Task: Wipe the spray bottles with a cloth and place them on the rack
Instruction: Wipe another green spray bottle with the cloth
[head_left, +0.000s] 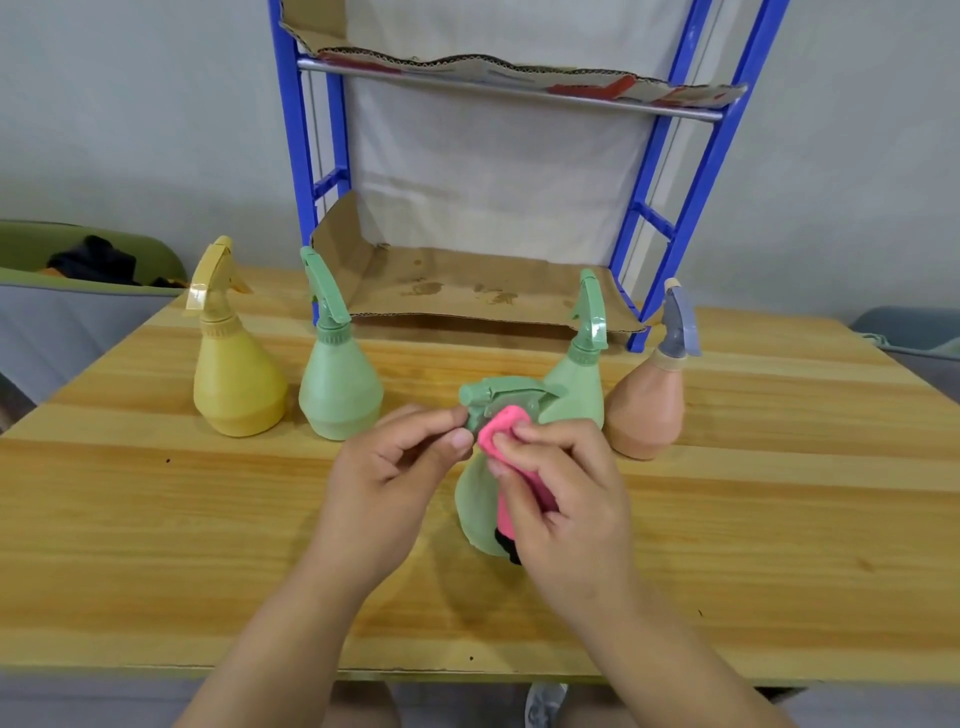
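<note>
wiping a green spray bottle (475, 499) at the wooden table (156, 519)

my left hand (400, 462) pinches its sprayer head, and my right hand (561, 499) grips the pink cloth (501, 428), pressed against the neck. the bottle is mid-table, in front of the blue rack (696, 171). behind it stand a yellow bottle (236, 384), two other green bottles (337, 389) and a peach bottle (649, 410).

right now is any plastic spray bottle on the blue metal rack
No, the blue metal rack holds only brown cardboard liners.
</note>
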